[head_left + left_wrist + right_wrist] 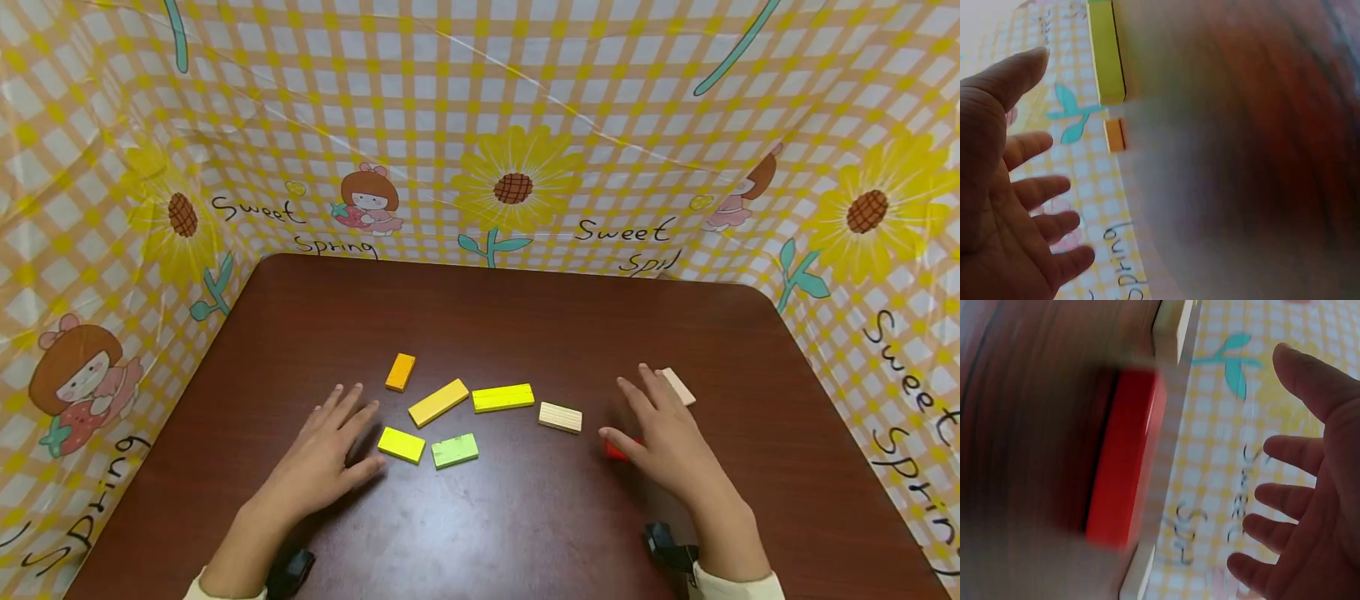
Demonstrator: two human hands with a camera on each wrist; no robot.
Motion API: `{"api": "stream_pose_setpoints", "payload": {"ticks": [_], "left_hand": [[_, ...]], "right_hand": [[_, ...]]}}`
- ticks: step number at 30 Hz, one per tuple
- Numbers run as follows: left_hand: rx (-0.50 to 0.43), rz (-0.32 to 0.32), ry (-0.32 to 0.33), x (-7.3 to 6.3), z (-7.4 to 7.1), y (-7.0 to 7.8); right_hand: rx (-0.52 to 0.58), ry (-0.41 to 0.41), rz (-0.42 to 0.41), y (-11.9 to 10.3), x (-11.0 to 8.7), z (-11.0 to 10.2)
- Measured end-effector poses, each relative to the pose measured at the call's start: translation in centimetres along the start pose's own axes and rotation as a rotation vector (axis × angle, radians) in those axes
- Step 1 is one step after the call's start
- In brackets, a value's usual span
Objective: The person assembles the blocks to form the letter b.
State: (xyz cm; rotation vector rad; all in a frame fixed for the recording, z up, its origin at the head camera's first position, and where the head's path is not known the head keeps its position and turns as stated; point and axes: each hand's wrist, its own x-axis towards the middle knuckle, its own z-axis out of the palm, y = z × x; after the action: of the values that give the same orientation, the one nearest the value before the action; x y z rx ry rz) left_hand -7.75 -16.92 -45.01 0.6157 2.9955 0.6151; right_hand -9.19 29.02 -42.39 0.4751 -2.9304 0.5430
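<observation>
My left hand (pixel 318 458) hovers at the left with its fingers spread and holds nothing. Nearest to it lie a yellow block (pixel 401 445) and, farther back, an orange block (pixel 401 372). My right hand (pixel 670 442), fingers apart and also holding nothing, is over a red block (pixel 617 451) that it partly hides. In the right wrist view the red block (pixel 1124 456) appears whole, apart from the fingers. A pale wooden block (pixel 678 387) shows just beyond the right fingertips. Between the hands lie a green block (pixel 454 451) and a second pale wooden block (pixel 560 417).
A yellow-orange block (pixel 438 402) and a long yellow block (pixel 502 397) lie mid-table. The dark brown table (pixel 480 317) has rounded far corners. A checked sunflower cloth (pixel 420 100) hangs around its back and sides.
</observation>
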Motion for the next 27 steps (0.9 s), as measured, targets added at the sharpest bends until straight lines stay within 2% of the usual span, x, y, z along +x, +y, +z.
{"api": "stream_pose_setpoints", "payload": {"ticks": [3, 8, 12, 19, 27], "left_hand": [[-0.045, 0.055, -0.017, 0.3, 0.3, 0.1], [-0.065, 0.092, -0.052, 0.9, 0.5, 0.1], [-0.085, 0.132, -0.062, 1.3, 0.4, 0.0], [-0.097, 0.178, -0.082, 2.2, 0.2, -0.2], [-0.08, 0.224, -0.114, 2.9, 0.5, -0.3]], "right_hand": [[0.045, -0.02, -0.054, -1.1, 0.7, 0.7], [0.111, -0.09, -0.116, -3.2, 1.8, 1.7], [0.15, -0.106, -0.175, -4.7, 2.6, 2.4], [0.151, -0.127, -0.258, -6.4, 3.8, 3.6], [0.164, -0.224, -0.297, -8.4, 4.8, 5.0]]}}
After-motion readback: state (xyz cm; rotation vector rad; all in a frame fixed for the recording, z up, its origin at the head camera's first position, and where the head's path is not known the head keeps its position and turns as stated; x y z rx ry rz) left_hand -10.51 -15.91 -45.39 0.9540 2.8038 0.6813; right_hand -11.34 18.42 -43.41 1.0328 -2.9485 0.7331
